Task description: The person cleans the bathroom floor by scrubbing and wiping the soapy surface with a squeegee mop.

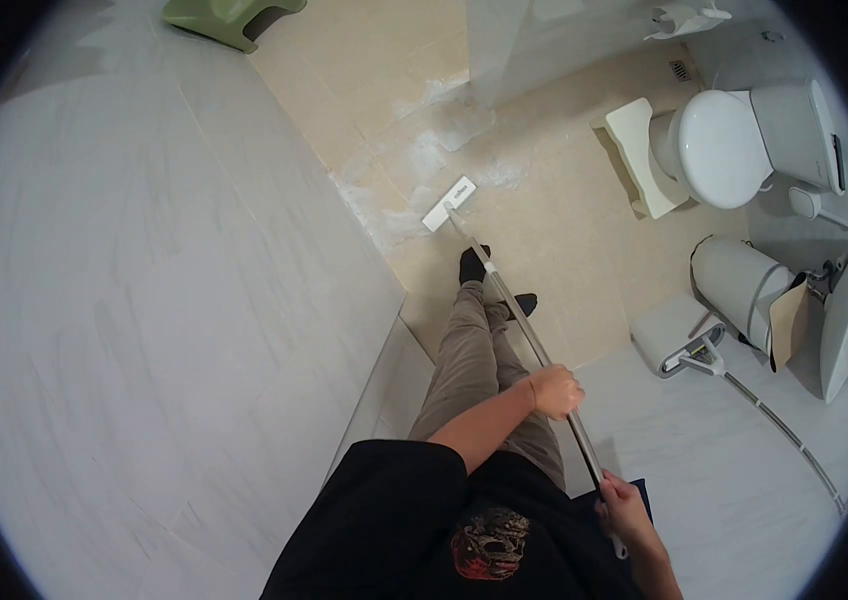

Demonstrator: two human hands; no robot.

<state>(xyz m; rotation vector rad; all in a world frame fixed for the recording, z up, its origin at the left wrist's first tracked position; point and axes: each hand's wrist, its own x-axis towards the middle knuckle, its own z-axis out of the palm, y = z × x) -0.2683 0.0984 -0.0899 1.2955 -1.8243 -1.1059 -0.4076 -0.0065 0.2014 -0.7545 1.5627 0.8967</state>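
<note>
A long-handled floor scrubber with a flat white head (450,204) rests on the beige tiles, its metal pole (532,337) slanting back toward my body. Partway up the pole, my left hand (554,391) is wrapped round it. My right hand (625,506) grips it near the top end, beside my hip, with the white end tip showing just below. Whitish wet foam (431,150) is smeared over the floor around and beyond the head. Bristles or a pad under the head are hidden. My feet in black socks stand just behind the head.
To the right are a toilet (724,150), a cream footstool (644,160), a toilet brush (808,204), a white bin (739,280) and a washbasin (846,325). A second mop (699,352) leans there. A green stool (219,20) stands far left; a pale wall (164,320) runs alongside.
</note>
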